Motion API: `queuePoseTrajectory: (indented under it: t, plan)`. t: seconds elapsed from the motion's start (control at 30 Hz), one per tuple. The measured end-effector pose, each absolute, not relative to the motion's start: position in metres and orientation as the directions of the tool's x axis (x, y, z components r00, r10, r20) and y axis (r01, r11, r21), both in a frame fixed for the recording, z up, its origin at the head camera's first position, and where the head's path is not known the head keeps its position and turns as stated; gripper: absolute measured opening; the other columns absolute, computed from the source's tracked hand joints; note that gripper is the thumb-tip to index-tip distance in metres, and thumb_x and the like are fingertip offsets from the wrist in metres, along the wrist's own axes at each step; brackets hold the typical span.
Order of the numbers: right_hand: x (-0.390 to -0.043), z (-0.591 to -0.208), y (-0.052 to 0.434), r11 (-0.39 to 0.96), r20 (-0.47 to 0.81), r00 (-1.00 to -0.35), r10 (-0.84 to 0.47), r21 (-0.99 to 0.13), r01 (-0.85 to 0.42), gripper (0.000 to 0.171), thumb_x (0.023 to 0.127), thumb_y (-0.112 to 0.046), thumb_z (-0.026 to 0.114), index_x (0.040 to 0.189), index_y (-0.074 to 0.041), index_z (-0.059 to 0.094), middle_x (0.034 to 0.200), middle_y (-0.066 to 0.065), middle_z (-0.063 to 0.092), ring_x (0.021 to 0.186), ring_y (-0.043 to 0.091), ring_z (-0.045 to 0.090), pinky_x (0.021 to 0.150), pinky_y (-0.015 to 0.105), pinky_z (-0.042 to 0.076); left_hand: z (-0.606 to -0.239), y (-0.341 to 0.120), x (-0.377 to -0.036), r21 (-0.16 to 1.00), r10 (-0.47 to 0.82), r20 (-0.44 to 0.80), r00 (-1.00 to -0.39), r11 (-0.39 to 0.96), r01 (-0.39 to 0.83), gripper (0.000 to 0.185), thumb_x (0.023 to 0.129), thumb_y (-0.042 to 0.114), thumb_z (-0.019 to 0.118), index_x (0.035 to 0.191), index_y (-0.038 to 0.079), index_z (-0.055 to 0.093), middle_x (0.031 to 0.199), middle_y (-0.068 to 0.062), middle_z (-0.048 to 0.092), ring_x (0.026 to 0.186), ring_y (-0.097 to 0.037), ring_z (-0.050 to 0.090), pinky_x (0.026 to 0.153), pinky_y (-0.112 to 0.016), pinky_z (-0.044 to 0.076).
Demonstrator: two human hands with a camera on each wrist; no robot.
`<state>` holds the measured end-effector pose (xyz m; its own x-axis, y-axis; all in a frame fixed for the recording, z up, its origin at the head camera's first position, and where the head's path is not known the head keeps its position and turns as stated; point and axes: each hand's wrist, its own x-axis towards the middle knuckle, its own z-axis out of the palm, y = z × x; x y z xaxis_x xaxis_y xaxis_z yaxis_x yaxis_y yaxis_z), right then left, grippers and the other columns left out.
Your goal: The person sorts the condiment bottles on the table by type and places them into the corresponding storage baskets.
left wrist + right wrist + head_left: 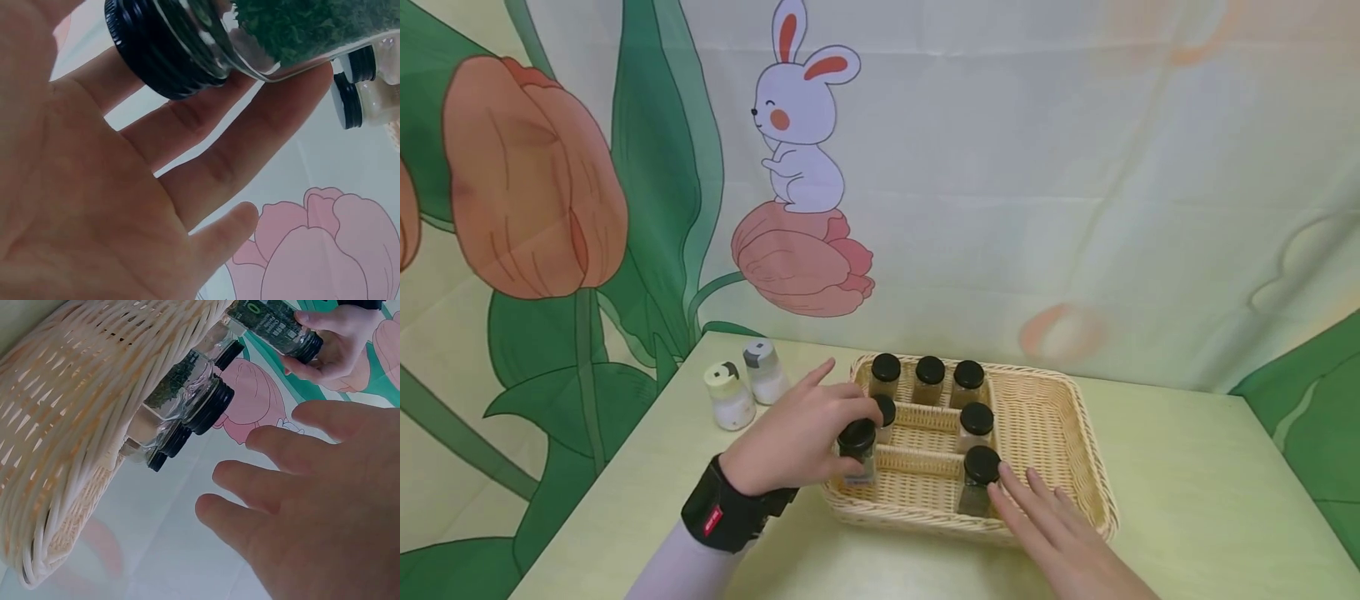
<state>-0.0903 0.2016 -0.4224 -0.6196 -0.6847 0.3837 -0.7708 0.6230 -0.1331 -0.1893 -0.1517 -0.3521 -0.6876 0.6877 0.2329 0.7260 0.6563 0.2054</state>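
Just below the middle of the head view, your left hand [805, 433] is gripping a clear jar [857, 454] with a black lid, and the jar is standing up at the front left corner of a straw basket [1037, 425]. In the left wrist view, green flakes [306, 28] are filling the part of that jar you are seeing. You are wearing a black band [718, 508] on that wrist.

At the lower right, your right hand [1052, 525] is holding nothing, and its fingers are reaching out loosely. Its fingertips are pointing at the front jar [979, 479], close by it, and in the right wrist view they are lying apart from the jars.

More jars with black lids are sitting in the basket: three back jars [929, 383] in a row, a middle left jar [886, 421] partly hiding behind your fingers, and a middle right jar [976, 427]. Left of your hand, two white shakers [732, 404] are standing close together on the pale desk [1187, 475]. Up behind, a white bunny [805, 167] is sitting on a pink flower on the cloth.
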Motion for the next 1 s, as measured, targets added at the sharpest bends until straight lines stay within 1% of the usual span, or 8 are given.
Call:
queuePoseTrajectory:
  t: [0.1, 0.17, 0.23, 0.3, 0.37, 0.43, 0.73, 1.0]
  plan:
    - [-0.088, -0.423, 0.201, 0.643, 0.368, -0.637, -0.678, -0.124, -0.756, 0.107, 0.088, -0.077, 0.059, 0.162, -0.005, 0.031, 0.17, 0.017, 0.028, 0.161, 0.009, -0.01, 0.124, 0.017, -0.013, -0.355, -0.149, -0.19, 0.196, 0.69, 0.215, -0.691, 0.662, 0.723, 0.048, 0.07, 0.032, 0.097, 0.11, 0.024, 0.073, 0.11, 0.01, 0.07, 0.108, -0.012, 0.068, 0.125, -0.062, 0.024]
    - [-0.087, -0.423, 0.2, 0.652, 0.36, -0.645, -0.674, -0.12, -0.749, 0.107, 0.087, -0.076, 0.062, 0.163, -0.006, 0.031, 0.17, 0.016, 0.027, 0.161, 0.008, -0.011, 0.123, 0.016, -0.014, -0.357, -0.147, -0.191, 0.181, 0.694, 0.201, -0.691, 0.667, 0.722, 0.046, 0.069, 0.031, 0.096, 0.108, 0.025, 0.072, 0.108, 0.01, 0.069, 0.105, -0.011, 0.068, 0.122, -0.058, 0.032]
    - [-0.086, -0.423, 0.199, 0.656, 0.357, -0.647, -0.673, -0.115, -0.746, 0.107, 0.087, -0.075, 0.063, 0.163, -0.007, 0.03, 0.17, 0.017, 0.027, 0.16, 0.008, -0.012, 0.123, 0.016, -0.014, -0.359, -0.145, -0.192, 0.166, 0.695, 0.189, -0.694, 0.674, 0.72, 0.046, 0.069, 0.032, 0.097, 0.107, 0.026, 0.072, 0.105, 0.011, 0.068, 0.098, -0.01, 0.067, 0.113, -0.05, 0.044]
    - [-0.086, -0.422, 0.199, 0.658, 0.356, -0.646, -0.675, -0.104, -0.745, 0.107, 0.087, -0.076, 0.061, 0.163, -0.007, 0.03, 0.17, 0.017, 0.027, 0.16, 0.008, -0.013, 0.123, 0.017, -0.015, -0.362, -0.143, -0.192, 0.153, 0.695, 0.167, -0.699, 0.682, 0.715, 0.046, 0.068, 0.032, 0.097, 0.106, 0.027, 0.071, 0.101, 0.012, 0.066, 0.091, -0.009, 0.066, 0.098, -0.042, 0.052]
    - [-0.086, -0.422, 0.198, 0.658, 0.357, -0.644, -0.677, -0.099, -0.747, 0.106, 0.087, -0.076, 0.06, 0.163, -0.007, 0.031, 0.17, 0.017, 0.026, 0.16, 0.008, -0.013, 0.124, 0.018, -0.015, -0.364, -0.14, -0.192, 0.144, 0.694, 0.146, -0.705, 0.69, 0.709, 0.046, 0.068, 0.033, 0.097, 0.106, 0.026, 0.071, 0.099, 0.012, 0.065, 0.086, -0.008, 0.064, 0.085, -0.037, 0.053]
    - [-0.086, -0.422, 0.198, 0.656, 0.358, -0.641, -0.679, -0.096, -0.749, 0.106, 0.088, -0.077, 0.06, 0.163, -0.007, 0.031, 0.17, 0.017, 0.026, 0.16, 0.009, -0.012, 0.124, 0.018, -0.015, -0.366, -0.139, -0.193, 0.148, 0.69, 0.124, -0.713, 0.698, 0.701, 0.047, 0.069, 0.033, 0.097, 0.107, 0.026, 0.071, 0.098, 0.011, 0.065, 0.084, -0.008, 0.064, 0.081, -0.035, 0.053]
    - [-0.085, -0.423, 0.198, 0.656, 0.359, -0.638, -0.681, -0.088, -0.749, 0.107, 0.087, -0.077, 0.06, 0.163, -0.007, 0.031, 0.17, 0.017, 0.026, 0.161, 0.009, -0.011, 0.123, 0.019, -0.017, -0.373, -0.134, -0.195, 0.181, 0.68, 0.067, -0.73, 0.711, 0.679, 0.049, 0.07, 0.03, 0.097, 0.111, 0.023, 0.071, 0.102, 0.008, 0.067, 0.087, -0.01, 0.065, 0.081, -0.034, 0.056]
    - [-0.084, -0.422, 0.197, 0.664, 0.356, -0.644, -0.678, -0.079, -0.743, 0.107, 0.087, -0.076, 0.061, 0.163, -0.008, 0.03, 0.171, 0.016, 0.026, 0.161, 0.01, -0.01, 0.123, 0.019, -0.017, -0.377, -0.132, -0.198, 0.185, 0.677, 0.051, -0.734, 0.716, 0.673, 0.051, 0.066, 0.029, 0.1, 0.105, 0.023, 0.067, 0.098, 0.01, 0.065, 0.084, -0.008, 0.061, 0.079, -0.032, 0.056]
